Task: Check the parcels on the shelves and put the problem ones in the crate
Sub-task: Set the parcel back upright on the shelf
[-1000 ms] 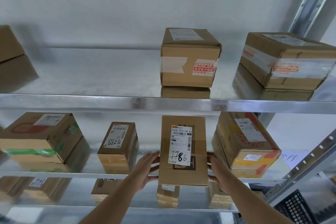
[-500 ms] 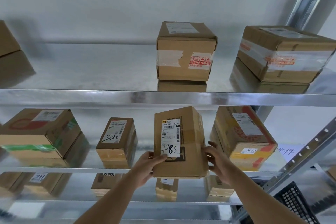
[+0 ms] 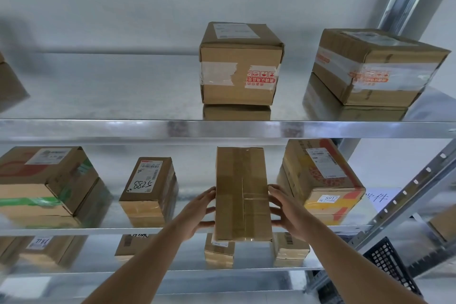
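I hold a tall brown cardboard parcel (image 3: 243,194) upright at the front of the middle shelf (image 3: 103,231). My left hand (image 3: 199,210) grips its left side and my right hand (image 3: 283,210) grips its right side. A plain taped face points toward me; its label is out of sight. A black plastic crate (image 3: 389,264) shows at the lower right, beside the rack.
On the middle shelf stand a parcel marked 5288 (image 3: 148,190), a green-taped box (image 3: 44,185) and a yellow-and-red box marked 5917 (image 3: 320,180). Two taped boxes (image 3: 240,64) (image 3: 375,66) sit on the top shelf. Smaller parcels (image 3: 219,250) fill the shelf below. Slanted steel struts (image 3: 404,195) run at right.
The parcel has been turned in my hands: the face with the 7786 label no longer shows, and a plain taped face is toward me. Both hands stayed on its sides.
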A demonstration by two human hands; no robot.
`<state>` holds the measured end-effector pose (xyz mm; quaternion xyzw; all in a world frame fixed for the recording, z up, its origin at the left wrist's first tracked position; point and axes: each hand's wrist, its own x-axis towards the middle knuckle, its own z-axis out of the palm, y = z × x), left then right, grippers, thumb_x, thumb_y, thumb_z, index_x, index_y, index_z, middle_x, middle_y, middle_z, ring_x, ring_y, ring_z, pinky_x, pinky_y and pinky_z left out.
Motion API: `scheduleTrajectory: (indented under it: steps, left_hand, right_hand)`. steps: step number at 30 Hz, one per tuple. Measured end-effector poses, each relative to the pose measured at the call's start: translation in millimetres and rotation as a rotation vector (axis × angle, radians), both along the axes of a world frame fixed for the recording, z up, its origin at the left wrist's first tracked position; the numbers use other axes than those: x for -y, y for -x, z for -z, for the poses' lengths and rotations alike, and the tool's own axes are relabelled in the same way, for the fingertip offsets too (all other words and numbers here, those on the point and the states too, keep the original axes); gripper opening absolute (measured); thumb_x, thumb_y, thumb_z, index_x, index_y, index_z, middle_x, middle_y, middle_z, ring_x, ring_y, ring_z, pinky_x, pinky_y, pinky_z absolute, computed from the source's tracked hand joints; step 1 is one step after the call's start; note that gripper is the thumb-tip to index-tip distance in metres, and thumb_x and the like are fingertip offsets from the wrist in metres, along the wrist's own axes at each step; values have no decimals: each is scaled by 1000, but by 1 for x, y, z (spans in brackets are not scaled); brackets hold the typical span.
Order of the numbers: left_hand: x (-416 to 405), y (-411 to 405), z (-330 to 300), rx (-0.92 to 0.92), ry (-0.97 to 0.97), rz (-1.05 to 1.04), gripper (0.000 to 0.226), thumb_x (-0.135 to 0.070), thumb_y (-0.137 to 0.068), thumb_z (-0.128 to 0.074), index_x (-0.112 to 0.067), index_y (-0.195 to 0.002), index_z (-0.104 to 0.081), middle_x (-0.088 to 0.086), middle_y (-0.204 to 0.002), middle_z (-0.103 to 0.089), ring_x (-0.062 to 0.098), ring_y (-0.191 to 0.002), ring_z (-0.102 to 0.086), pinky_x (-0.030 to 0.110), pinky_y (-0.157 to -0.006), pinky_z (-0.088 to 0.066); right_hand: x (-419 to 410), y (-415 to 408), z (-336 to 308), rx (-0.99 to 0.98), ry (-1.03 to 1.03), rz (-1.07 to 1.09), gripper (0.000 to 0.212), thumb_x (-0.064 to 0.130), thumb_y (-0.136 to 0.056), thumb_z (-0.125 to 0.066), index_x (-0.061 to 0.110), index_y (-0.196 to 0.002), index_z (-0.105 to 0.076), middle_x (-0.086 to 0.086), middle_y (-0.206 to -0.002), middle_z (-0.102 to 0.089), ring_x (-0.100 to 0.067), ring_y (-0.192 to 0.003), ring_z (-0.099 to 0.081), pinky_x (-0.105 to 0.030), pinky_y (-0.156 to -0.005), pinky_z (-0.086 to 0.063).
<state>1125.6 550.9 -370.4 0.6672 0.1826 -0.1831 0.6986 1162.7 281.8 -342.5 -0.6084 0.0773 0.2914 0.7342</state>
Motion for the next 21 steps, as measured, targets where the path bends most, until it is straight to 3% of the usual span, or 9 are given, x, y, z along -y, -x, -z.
scheduleTrajectory:
  steps: [2, 6, 15, 21]
  left_hand:
    - [0, 0, 0, -1, 66, 15, 56, -69, -92, -58, -42, -142, -57, -15, -144, -60, 22, -136, -57, 52, -107, -52]
    - [-4, 2, 11, 26, 198, 2, 56, -64, -91, -67, -41, -142, -60, -12, -145, -62, 22, -136, -58, 57, -111, -48]
    - [-13, 7, 16, 69, 246, 27, 71, -68, -81, -76, -41, -144, -57, -10, -148, -60, 26, -139, -56, 60, -112, -46]
    - [-14, 11, 12, 79, 253, 41, 66, -68, -86, -71, -41, -145, -56, -10, -149, -59, 25, -139, -55, 60, -114, -44]
  right_hand:
    - [-1, 1, 1, -2, 19, 3, 32, 37, -109, -47, 20, -131, -62, -8, -126, -72, -33, -117, -69, -55, -92, -58]
    - [-3, 1, 1, 2, 46, 1, 29, 31, -110, -45, 24, -129, -67, -3, -121, -75, -31, -118, -68, -55, -97, -57]
    - [-8, -3, 4, 3, 79, -17, 29, 26, -111, -45, 26, -132, -66, -5, -128, -72, -32, -123, -64, -59, -102, -53]
    - [-11, -2, 5, 24, 89, -32, 29, 31, -110, -47, 27, -132, -65, -4, -130, -70, -32, -125, -63, -63, -107, -48]
